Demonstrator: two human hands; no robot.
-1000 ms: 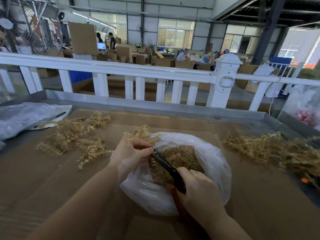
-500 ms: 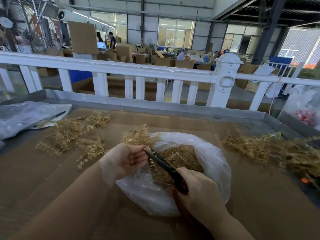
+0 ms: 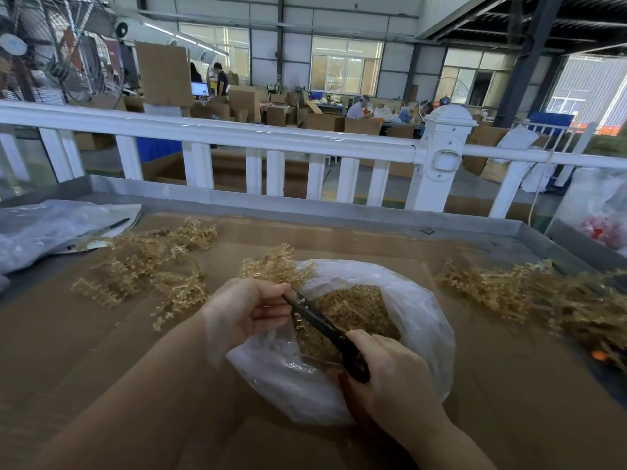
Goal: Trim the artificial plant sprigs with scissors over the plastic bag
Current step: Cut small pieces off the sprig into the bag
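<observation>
A clear plastic bag (image 3: 420, 320) lies open in the middle of the cardboard-covered table, with golden trimmings (image 3: 359, 307) heaped inside. My left hand (image 3: 244, 308) grips a golden sprig (image 3: 274, 266) at the bag's left rim; the sprig's tips stick out beyond my fingers. My right hand (image 3: 390, 378) grips the handles of black scissors (image 3: 319, 320), whose blades point up-left and meet the sprig beside my left fingers, over the bag's mouth.
Loose golden sprigs lie in a pile at the left (image 3: 146, 262) and a larger pile at the right (image 3: 529, 296). A crumpled grey plastic sheet (image 3: 51, 228) sits at the far left. The tray's metal rim (image 3: 305, 212) and a white railing (image 3: 237, 134) bound the far side.
My left hand has drawn the sprig down and left a little, turning its fingers toward the blades. The scissors stay angled over the bag, their tips at the sprig.
</observation>
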